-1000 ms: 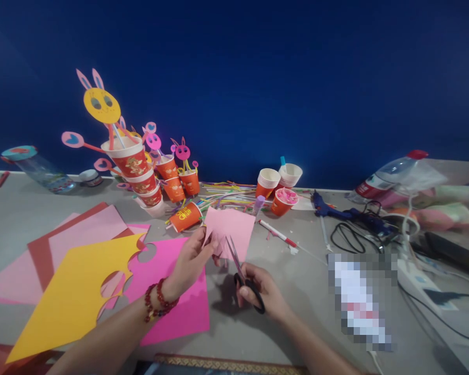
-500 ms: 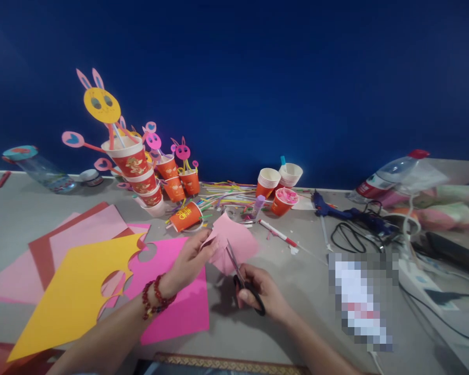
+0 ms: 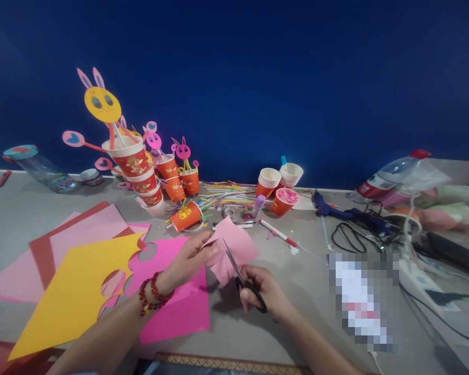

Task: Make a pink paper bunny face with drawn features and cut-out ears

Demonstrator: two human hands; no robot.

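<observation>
My left hand (image 3: 189,260), with a red bead bracelet at the wrist, pinches the left edge of a light pink paper (image 3: 238,242) above the grey table. The fingers of my right hand (image 3: 263,291) are wrapped round the black handles of the scissors (image 3: 251,292). Their blades point up and left and lie against the pink paper, close to my left fingertips. The paper is bent, and a flap of it hangs below the blades. Under my left forearm lies a bright pink sheet (image 3: 187,307) with round cut-outs, beside a yellow sheet (image 3: 70,286) with curved cuts.
Paper-cup figures (image 3: 131,159) and a tipped red cup (image 3: 186,216) stand or lie at the back left. Behind the paper are straws (image 3: 230,192), a glue stick (image 3: 259,204) and cups (image 3: 268,182). To the right are a marker (image 3: 277,233), a glue gun (image 3: 332,208), cables and a bottle (image 3: 391,177).
The pink paper has tilted and sunk slightly, its lower flap hanging lower. The scissors and my right hand have shifted slightly right and down; my left hand has barely moved.
</observation>
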